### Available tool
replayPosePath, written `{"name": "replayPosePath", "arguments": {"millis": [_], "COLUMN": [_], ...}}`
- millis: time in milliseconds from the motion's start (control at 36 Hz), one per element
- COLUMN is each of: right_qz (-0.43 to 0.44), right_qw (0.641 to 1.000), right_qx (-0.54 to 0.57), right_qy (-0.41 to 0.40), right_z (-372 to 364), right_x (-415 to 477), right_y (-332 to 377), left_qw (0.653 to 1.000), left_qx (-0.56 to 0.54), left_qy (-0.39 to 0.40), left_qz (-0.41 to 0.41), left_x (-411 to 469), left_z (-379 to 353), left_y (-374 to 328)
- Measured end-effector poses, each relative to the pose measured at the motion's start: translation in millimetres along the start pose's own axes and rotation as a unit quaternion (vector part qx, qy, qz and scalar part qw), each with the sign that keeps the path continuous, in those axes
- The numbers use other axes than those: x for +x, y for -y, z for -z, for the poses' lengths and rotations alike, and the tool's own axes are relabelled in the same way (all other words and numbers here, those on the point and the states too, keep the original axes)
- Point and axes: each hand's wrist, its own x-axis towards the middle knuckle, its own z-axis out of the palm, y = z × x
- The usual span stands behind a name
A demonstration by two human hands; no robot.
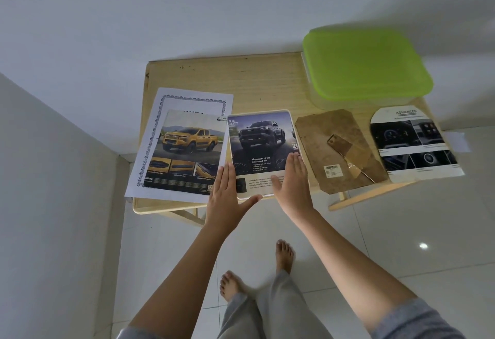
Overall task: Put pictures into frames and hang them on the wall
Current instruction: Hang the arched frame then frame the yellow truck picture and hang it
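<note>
A dark-truck picture [261,148] lies inside a white frame [290,112] at the middle of the wooden table [262,81]. My left hand [227,199] lies flat along the frame's left edge, thumb stretched under its near edge. My right hand [292,180] lies flat on the frame's right side, fingers straight. To the left, a yellow-truck picture [187,148] lies on a bordered white sheet [184,100]. Right of the frame lies the brown backing board [337,148] with its stand. A dashboard picture [412,143] with a rounded top sits at the far right.
A clear box with a green lid [367,62] stands at the table's back right corner. White walls rise behind and to the left. The floor is pale tile, with my bare feet [284,255] below the table's front edge.
</note>
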Motion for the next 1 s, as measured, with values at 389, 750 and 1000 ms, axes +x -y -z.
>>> {"name": "replayPosePath", "arguments": {"millis": [389, 750, 1000], "right_qz": [-0.015, -0.05, -0.1], "right_qw": [0.999, 0.984, 0.963], "right_qx": [0.016, 0.147, 0.23], "right_qy": [-0.041, -0.093, -0.098], "right_z": [-5, 4, 27], "right_x": [2, 8, 19], "right_y": [2, 5, -3], "left_qw": [1.0, 1.0, 1.0], "left_qx": [0.005, -0.005, -0.007], "left_qy": [-0.008, -0.002, 0.007], "left_qz": [-0.006, -0.005, -0.006], "left_x": [1, -1, -1], "left_z": [-1, -1, -1], "left_y": [2, 0, 2]}}
